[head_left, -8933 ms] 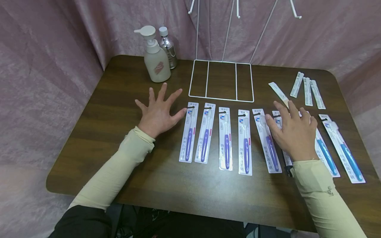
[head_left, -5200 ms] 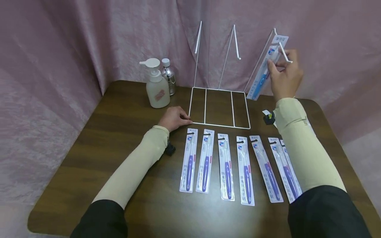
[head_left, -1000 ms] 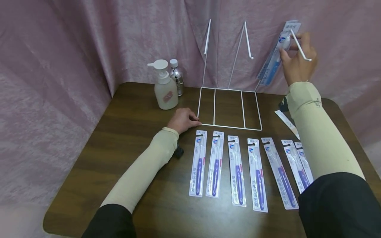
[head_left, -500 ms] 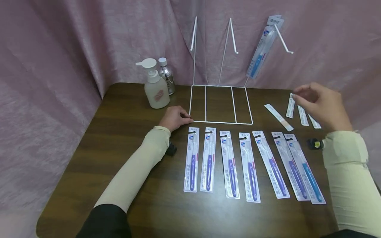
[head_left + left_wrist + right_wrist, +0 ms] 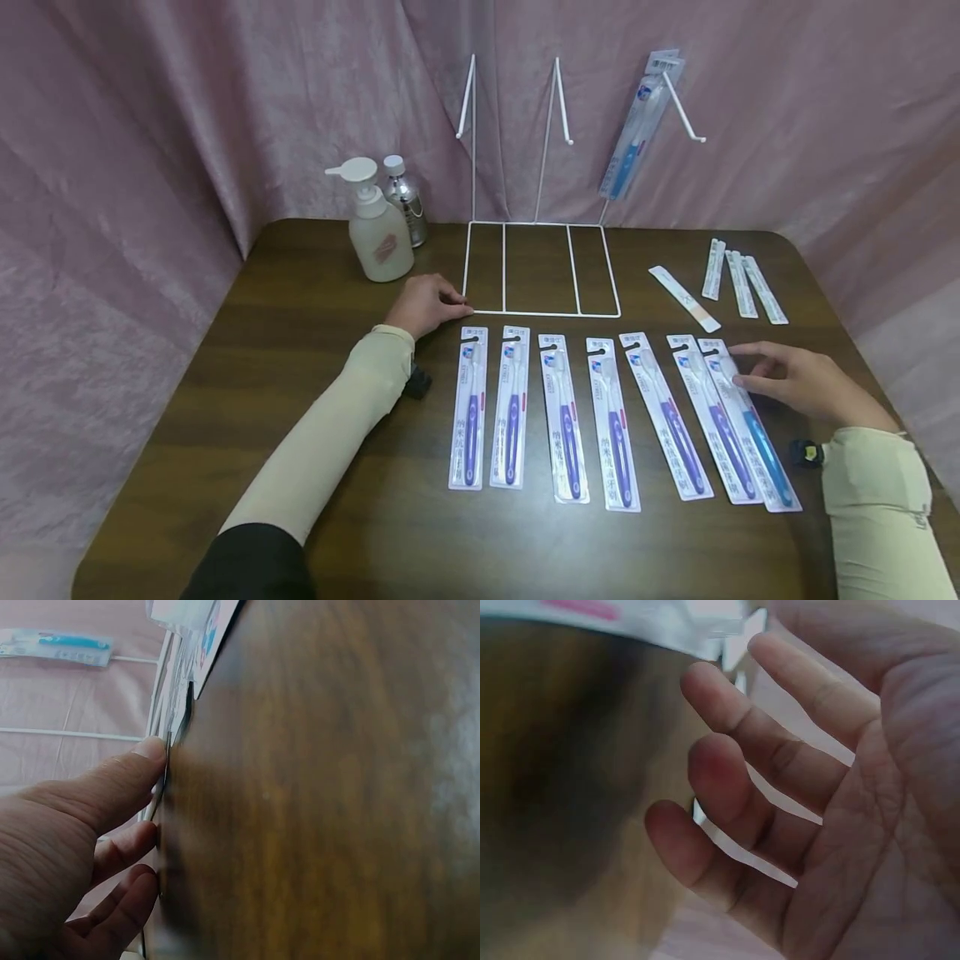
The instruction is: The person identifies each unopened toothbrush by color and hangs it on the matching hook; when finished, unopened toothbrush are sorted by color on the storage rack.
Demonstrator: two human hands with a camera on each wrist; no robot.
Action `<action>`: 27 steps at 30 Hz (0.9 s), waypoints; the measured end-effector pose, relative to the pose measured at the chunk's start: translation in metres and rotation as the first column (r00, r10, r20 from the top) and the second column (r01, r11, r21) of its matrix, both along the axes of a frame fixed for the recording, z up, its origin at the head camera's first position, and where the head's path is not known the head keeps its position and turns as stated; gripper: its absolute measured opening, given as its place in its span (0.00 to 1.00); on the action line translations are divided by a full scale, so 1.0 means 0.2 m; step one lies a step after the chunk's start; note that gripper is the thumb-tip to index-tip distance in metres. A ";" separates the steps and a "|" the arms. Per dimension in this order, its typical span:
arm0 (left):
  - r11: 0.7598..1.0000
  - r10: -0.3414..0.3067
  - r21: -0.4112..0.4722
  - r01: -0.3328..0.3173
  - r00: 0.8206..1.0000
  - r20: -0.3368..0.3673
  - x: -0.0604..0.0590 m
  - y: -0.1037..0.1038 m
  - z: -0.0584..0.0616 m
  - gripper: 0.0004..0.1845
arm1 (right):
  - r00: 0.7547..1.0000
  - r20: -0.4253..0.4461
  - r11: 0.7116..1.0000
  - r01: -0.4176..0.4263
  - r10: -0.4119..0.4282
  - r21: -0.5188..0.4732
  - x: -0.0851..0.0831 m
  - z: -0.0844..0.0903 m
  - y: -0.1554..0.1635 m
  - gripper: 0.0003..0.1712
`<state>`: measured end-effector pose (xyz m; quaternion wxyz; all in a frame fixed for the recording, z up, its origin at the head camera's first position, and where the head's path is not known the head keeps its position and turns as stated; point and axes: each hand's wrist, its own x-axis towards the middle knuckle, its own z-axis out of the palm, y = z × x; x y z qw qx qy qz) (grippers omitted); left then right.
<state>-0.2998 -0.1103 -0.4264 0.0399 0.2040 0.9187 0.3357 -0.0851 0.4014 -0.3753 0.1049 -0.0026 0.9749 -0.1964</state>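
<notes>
1. Left hand (image 5: 426, 307) pinches the near-left corner of white wire display rack (image 5: 543, 314)
2. Right hand (image 5: 813, 385), fingers parted, at right edge of blue-handled packaged toothbrush (image 5: 753, 428)
3. It lies rightmost of seven on wooden table (image 5: 390, 517)

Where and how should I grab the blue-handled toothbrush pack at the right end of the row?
I'd pinch the blue-handled toothbrush pack by its upper right edge, coming from the right. It lies flat and slanted, its left side close against a purple-handled pack; the hanging slot sits toward that left side, so this should leave it uncovered. Your right hand is already on that side.
</notes>
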 end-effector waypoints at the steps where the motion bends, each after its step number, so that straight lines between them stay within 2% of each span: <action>1: 1.000 0.000 0.004 0.000 1.000 0.005 0.00 0.00 -0.01 0.11 | 1.000 0.006 1.000 -0.001 0.001 -0.003 0.00 -0.02 0.00 0.33; 8: 1.000 -0.003 0.018 0.003 1.000 0.006 0.02 -0.02 -0.03 0.10 | 0.999 -0.031 0.999 0.034 -0.035 -0.028 0.04 -0.11 -0.02 0.31; 13: 1.000 -0.011 0.003 0.011 1.000 -0.001 0.02 -0.02 -0.04 0.10 | 0.997 -0.054 0.997 0.061 -0.064 -0.056 0.07 -0.14 -0.03 0.30; 18: 1.000 -0.010 -0.013 0.010 1.000 0.007 0.01 -0.02 -0.02 0.10 | 0.992 -0.086 0.994 0.089 -0.095 -0.068 0.05 -0.09 -0.04 0.30; 21: 1.000 -0.001 -0.023 0.002 1.000 0.018 0.01 -0.01 -0.01 0.10 | 0.981 -0.159 0.992 0.103 -0.114 -0.075 0.03 -0.02 -0.06 0.29; 23: 1.000 0.002 -0.023 -0.002 1.000 0.020 0.01 -0.01 0.00 0.10 | 0.958 -0.265 0.994 0.095 -0.107 -0.057 0.00 0.07 -0.10 0.28; 24: 1.000 0.003 -0.023 -0.003 1.000 0.020 0.01 -0.01 0.01 0.10 | 0.935 -0.340 0.995 0.090 -0.097 -0.038 -0.02 0.12 -0.13 0.28; 26: 1.000 0.004 -0.022 -0.004 1.000 0.019 0.01 0.00 0.01 0.10 | 0.870 -0.485 0.996 0.087 -0.086 -0.019 -0.06 0.24 -0.20 0.27; 27: 1.000 0.005 -0.021 -0.005 1.000 0.017 0.01 0.00 0.01 0.10 | 0.828 -0.555 0.996 0.083 -0.078 -0.017 -0.09 0.30 -0.24 0.26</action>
